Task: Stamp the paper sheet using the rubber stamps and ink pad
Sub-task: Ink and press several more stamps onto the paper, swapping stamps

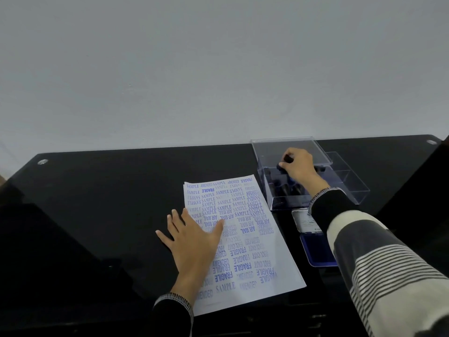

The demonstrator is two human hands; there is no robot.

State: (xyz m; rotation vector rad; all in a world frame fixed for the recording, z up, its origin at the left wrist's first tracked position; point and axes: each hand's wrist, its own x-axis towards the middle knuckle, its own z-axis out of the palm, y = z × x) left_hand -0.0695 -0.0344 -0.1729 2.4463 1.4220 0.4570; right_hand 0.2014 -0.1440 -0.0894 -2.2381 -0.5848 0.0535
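A white paper sheet (245,242) covered with several blue stamped words lies on the black table (109,190). My left hand (194,242) rests flat on the sheet's left edge, fingers spread. My right hand (297,166) reaches into a clear plastic box (277,198) and pinches the dark handle of a rubber stamp (288,158). More dark stamps (286,188) lie inside the box. The blue ink pad (315,249) sits open right of the sheet, its lid (305,221) folded back; my right sleeve covers part of it.
The box's clear lid (291,148) stands propped open behind my right hand, and a clear divided tray (349,178) sits to the box's right. A pale wall rises behind the table's far edge. Dark shapes flank the table at both sides.
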